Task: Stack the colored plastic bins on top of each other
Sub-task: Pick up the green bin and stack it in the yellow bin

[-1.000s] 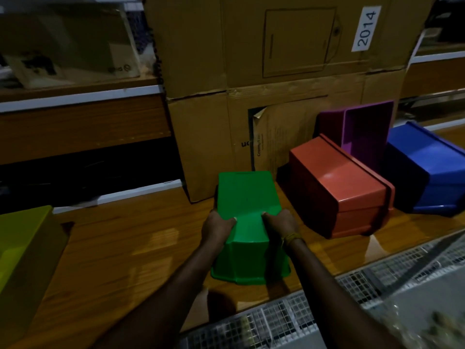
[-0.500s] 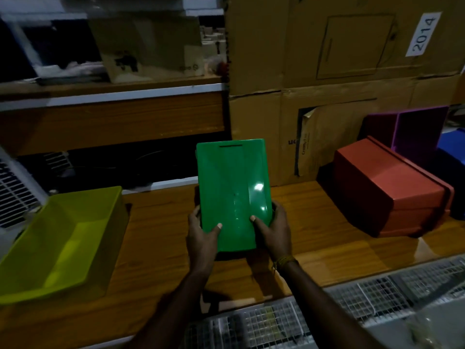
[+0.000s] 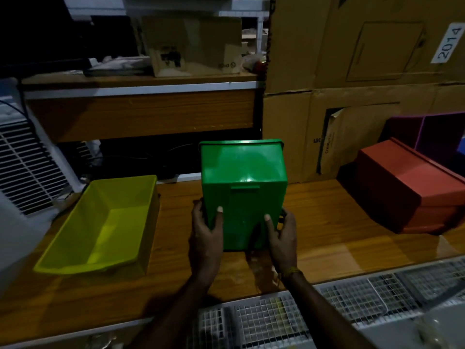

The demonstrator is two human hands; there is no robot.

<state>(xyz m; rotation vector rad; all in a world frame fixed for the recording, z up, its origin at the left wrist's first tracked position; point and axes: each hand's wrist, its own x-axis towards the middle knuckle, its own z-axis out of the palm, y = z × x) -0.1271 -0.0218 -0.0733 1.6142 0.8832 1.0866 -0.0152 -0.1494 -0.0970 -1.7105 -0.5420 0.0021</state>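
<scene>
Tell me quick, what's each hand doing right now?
Left hand: holding the green bin by its left side, thumb on top.
Right hand: holding the same green bin by its right side.

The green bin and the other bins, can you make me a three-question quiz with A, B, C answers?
1. Where is the yellow bin?
A. To the left of the green bin
B. On top of the red bin
C. Under the table

2. What colour is the bin leaning behind the red one?
A. White
B. Purple
C. Orange

3. What is happening to the green bin?
A. It lies alone on the table
B. It sits inside the yellow bin
C. Both hands hold it up

Answers: 1 A, it rests open side up at the left. 2 B, the purple bin stands behind it. 3 C, the left hand and right hand grip its near end.
</scene>
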